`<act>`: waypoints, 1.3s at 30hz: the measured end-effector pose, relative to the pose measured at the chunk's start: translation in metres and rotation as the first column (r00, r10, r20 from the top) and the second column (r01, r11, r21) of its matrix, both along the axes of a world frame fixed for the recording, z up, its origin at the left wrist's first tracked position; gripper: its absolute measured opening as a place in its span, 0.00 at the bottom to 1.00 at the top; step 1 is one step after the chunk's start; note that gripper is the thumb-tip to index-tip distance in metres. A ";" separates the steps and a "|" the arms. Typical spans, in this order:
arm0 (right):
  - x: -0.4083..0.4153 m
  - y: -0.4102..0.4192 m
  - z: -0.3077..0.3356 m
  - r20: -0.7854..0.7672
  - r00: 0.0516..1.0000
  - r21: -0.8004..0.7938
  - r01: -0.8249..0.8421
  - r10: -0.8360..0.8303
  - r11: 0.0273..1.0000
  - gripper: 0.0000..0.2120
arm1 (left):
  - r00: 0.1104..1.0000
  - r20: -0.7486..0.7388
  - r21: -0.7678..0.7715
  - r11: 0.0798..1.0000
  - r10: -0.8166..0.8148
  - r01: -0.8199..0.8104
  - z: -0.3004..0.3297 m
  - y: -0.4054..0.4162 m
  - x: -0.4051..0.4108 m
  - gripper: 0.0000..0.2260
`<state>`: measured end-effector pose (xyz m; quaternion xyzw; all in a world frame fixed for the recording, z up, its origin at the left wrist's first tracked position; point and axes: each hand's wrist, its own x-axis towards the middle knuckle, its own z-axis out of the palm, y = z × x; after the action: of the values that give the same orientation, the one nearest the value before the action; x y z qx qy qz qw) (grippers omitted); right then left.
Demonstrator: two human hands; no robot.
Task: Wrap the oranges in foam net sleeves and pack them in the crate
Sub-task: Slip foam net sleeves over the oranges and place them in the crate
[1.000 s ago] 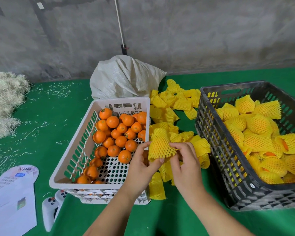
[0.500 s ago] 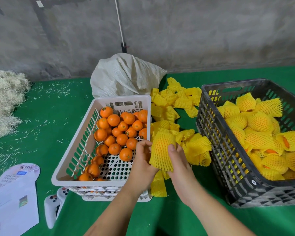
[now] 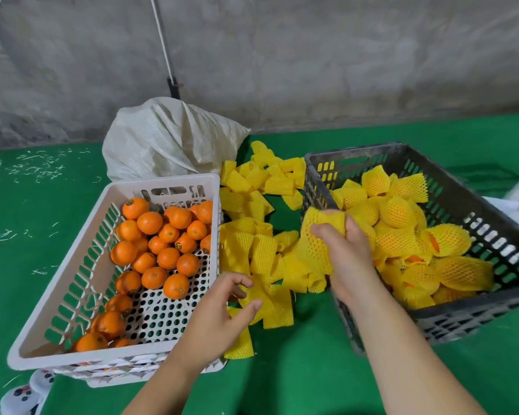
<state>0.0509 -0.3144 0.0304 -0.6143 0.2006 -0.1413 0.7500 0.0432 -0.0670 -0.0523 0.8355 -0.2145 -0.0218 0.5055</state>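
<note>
Rough grey concrete wall (image 3: 312, 55) runs across the back ahead of me, mottled and stained. Thin white pole with a black lower end (image 3: 165, 52) leans against it. Below the wall, flat green-covered worktop (image 3: 42, 205), scattered with pale straw-like shreds (image 3: 36, 169) at far left. Crumpled white woven sack (image 3: 168, 139) sits at the wall's foot. Light is even and dim, soft shadows only.

Two crates before me, sleeves between.
I see the left crate (image 3: 72, 283) holding oranges (image 3: 162, 244), the right crate (image 3: 477, 211) holding wrapped oranges (image 3: 402, 235). Loose sleeves (image 3: 252, 205) lie between them; a sack (image 3: 168, 139) sits behind the left crate.
</note>
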 end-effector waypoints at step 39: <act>-0.015 0.102 -0.127 -0.219 0.905 -0.397 -0.425 0.366 0.813 0.07 | 0.931 -0.058 0.250 0.908 0.361 -0.337 0.012 0.094 0.043 0.06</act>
<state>0.0361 -0.2123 -0.0970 -0.8024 0.0809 0.0178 0.5911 0.0861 0.0272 -0.0402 0.9121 -0.0310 0.0007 0.4087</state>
